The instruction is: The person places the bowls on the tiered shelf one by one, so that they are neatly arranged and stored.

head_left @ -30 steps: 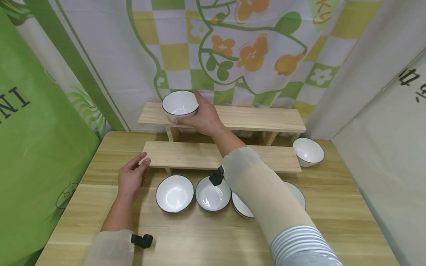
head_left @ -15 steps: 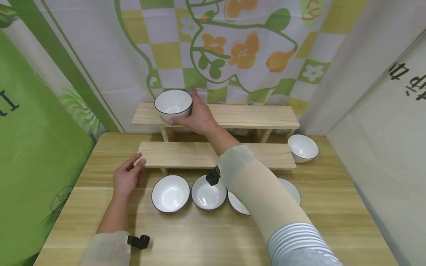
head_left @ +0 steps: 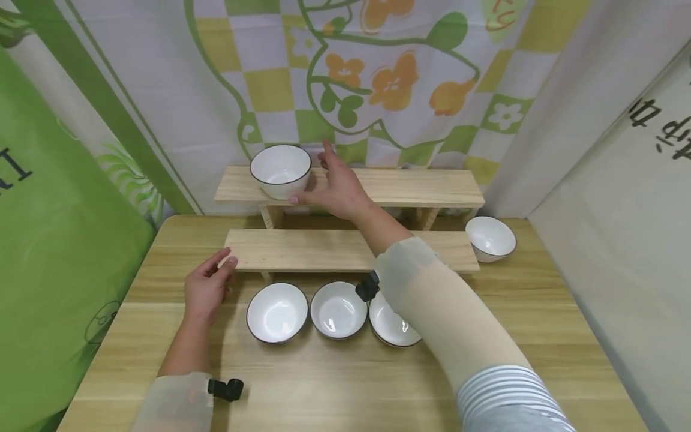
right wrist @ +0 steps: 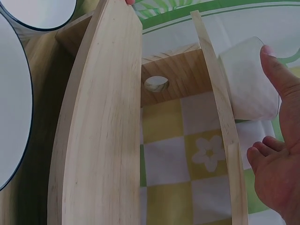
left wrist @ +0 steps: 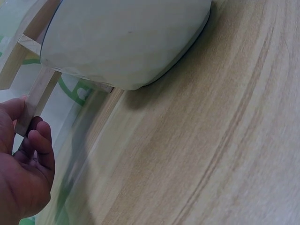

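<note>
A white bowl with a dark rim [head_left: 281,171] sits upright near the left end of the upper wooden shelf [head_left: 421,186]. My right hand [head_left: 341,191] is just right of it, fingers and thumb spread apart, the thumb tip close to the bowl's lower side. The right wrist view has this bowl [right wrist: 248,82] beyond the open hand [right wrist: 279,183]. My left hand [head_left: 205,291] pinches the left end of the lower wooden shelf [head_left: 302,249]. In the left wrist view, thumb and fingers of the left hand [left wrist: 28,173] lie on either side of the board's end [left wrist: 35,103].
Before the lower shelf, white bowls stand in a row: a left one [head_left: 278,313], a middle one [head_left: 339,310] and a right one [head_left: 393,321] partly behind my right forearm. Another bowl [head_left: 490,239] is at the shelves' right end. A patterned curtain [head_left: 270,90] hangs behind.
My right hand has let go of the bowl on the upper shelf and shifted to the right. That bowl keeps its place over the last half second, and my left hand stays at the lower shelf.
</note>
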`<state>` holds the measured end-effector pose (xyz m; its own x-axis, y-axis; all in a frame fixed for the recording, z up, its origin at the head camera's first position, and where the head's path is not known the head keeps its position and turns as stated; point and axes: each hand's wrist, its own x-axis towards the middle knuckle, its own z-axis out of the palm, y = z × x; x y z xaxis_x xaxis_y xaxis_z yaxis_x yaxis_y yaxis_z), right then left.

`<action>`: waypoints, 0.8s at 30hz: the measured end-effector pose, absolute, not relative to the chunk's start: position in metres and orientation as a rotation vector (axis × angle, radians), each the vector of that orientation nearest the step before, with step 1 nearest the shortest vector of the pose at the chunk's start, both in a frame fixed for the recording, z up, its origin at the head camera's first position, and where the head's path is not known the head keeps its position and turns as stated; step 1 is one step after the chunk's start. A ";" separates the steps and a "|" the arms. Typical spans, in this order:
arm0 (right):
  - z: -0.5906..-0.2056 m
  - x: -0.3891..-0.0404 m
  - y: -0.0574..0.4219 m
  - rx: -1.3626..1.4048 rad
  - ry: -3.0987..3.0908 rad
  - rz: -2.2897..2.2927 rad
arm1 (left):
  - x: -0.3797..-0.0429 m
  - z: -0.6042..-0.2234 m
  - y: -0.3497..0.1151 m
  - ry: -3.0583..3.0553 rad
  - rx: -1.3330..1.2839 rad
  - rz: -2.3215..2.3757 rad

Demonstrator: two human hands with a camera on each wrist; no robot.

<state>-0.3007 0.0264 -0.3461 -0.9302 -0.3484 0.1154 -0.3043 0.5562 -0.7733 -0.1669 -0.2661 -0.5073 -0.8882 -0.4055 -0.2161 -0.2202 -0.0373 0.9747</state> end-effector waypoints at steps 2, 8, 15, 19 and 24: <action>-0.347 -0.298 0.031 -0.566 2.726 -1.345 | -0.166 -0.507 -0.265 -2.084 0.675 -2.056; -0.347 -0.290 0.047 -0.570 2.754 -1.326 | -0.165 -0.507 -0.265 -2.072 0.667 -2.059; -0.348 -0.289 0.065 -0.552 2.770 -1.308 | -0.164 -0.504 -0.264 -2.078 0.670 -2.044; -0.349 -0.286 0.073 -0.526 2.751 -1.342 | -0.165 -0.503 -0.264 -2.074 0.658 -2.056; -0.349 -0.281 0.083 -0.541 2.733 -1.373 | -0.166 -0.507 -0.264 -2.108 0.656 -2.021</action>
<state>-0.2809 0.0830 -0.3495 -0.9386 -0.3223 0.1228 -0.2909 0.5484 -0.7840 -0.1660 -0.2641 -0.5067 -0.8935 -0.4069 -0.1898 -0.2069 -0.0020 0.9784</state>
